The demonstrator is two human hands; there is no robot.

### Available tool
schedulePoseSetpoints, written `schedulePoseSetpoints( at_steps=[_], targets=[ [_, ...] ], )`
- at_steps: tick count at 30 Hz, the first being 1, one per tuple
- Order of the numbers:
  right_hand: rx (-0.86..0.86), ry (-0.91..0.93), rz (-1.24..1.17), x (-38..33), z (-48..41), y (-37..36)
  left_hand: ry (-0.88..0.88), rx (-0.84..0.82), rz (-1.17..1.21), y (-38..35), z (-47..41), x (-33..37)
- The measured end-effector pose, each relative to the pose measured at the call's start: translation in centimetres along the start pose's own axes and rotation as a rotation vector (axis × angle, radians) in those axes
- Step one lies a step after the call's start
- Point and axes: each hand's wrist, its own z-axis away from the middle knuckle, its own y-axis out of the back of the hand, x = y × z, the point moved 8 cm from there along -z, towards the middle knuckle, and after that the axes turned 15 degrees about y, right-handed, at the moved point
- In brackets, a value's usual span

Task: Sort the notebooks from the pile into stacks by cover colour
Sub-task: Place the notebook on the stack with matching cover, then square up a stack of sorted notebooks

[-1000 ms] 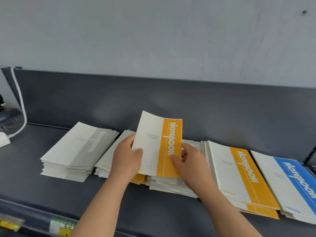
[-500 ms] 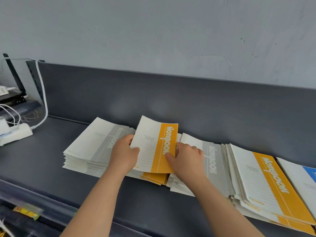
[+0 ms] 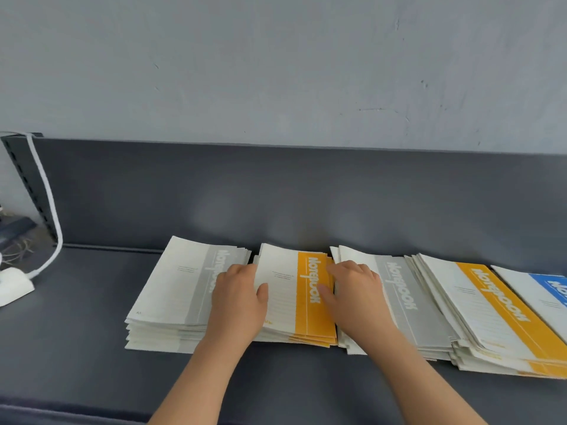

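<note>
Orange notebook (image 3: 288,280) lies flat on top of the orange stack (image 3: 313,338), between the grey stack (image 3: 181,289) and the pile (image 3: 411,305). Its long axis runs away from me, toward the back panel (image 3: 276,194). My left hand (image 3: 237,305) grips its left long edge and my right hand (image 3: 357,299) its right, thumbs on the cover. Judgement: placement nearly done. The pile's grey-topped book lies just right of my right hand, the nearer one.
</note>
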Motion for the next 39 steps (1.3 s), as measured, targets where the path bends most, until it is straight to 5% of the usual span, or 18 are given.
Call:
schedulePoseSetpoints(
  at_steps=[9, 18, 23, 34, 39],
  targets=[
    [0.068, 0.042, -0.119, -6.4, -0.9, -1.2, -0.061, 0.046, -0.023, 4.4, -2.1, -4.3],
    [-0.054, 0.068, -0.132, -11.2, -3.7, -4.4, 0.212, -0.028, -0.237, 6.9, -6.9, -11.9],
    [-0.17, 0.065, -0.144, -11.1, -4.6, -6.7, 0.403, -0.346, 0.034, 5.3, -7.9, -14.0],
    [-0.164, 0.028, -0.253, -9.8, -3.9, -8.8, 0.536, -0.542, 0.173, 3.5, -9.3, -14.2],
    [-0.142, -0.003, -0.355, -9.7, -3.8, -8.4, 0.511, -0.577, 0.491, 3.1, -8.5, -14.3]
  ],
)
